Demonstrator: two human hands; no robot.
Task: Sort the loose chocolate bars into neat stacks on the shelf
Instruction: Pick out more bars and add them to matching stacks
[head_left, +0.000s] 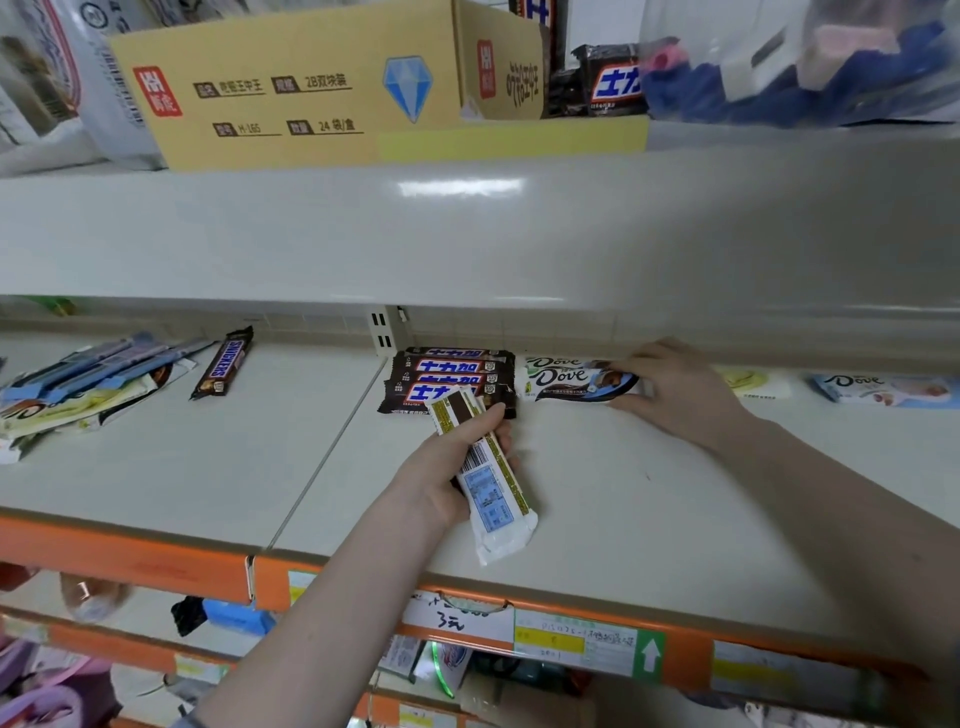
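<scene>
My left hand (447, 470) grips a white chocolate bar (493, 499), back side up with its barcode showing, over the middle of the grey shelf (649, 509). Behind it lies a stack of dark brown Snickers bars (449, 379). Right of that stack sits a small stack of white Dove bars (571, 382), and my right hand (675, 389) holds its right end with curled fingers. A single Snickers bar (222, 362) lies loose to the left. A messy pile of loose bars (88, 384) fills the far left of the shelf.
A pale yellow bar (753, 383) and a light blue Dove bar (883, 389) lie at the right, under the upper shelf's lip (467, 234). A cardboard box (311, 83) and more Snickers (613, 83) stand on top. The orange front rail (571, 608) carries price tags.
</scene>
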